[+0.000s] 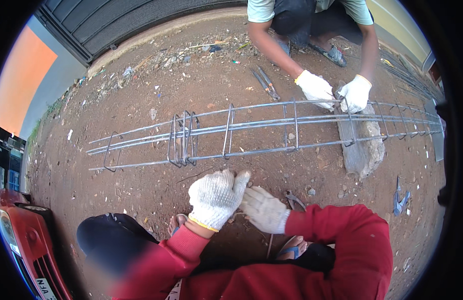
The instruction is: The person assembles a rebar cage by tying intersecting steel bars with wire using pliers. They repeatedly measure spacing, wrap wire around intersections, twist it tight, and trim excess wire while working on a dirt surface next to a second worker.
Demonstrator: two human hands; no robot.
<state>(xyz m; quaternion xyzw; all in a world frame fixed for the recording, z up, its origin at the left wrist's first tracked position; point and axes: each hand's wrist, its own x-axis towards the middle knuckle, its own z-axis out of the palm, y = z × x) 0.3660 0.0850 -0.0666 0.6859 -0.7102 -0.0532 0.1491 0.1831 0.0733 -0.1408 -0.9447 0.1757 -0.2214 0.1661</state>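
Observation:
A long steel rebar cage (256, 151) lies crosswise before me, with rectangular stirrups round its bars and several bunched stirrups (183, 139) left of its middle. On the near side, my left hand (215, 197), in a white knitted glove with a yellow cuff, has its fingers curled and its thumb toward the right. My right hand (264, 209), gloved too, meets it with its fingers pressed together. Whatever they hold is hidden. Beside my right hand lie pincers (295, 201), partly covered by my sleeve. Both hands are apart from the cage.
Across the cage, a co-worker's gloved hands (336, 93) grip its far bar above a concrete block (362, 145). Long-handled cutters (266, 84) lie near them. Another pair of pincers (401, 197) lies at right. A red car (31, 240) stands at left.

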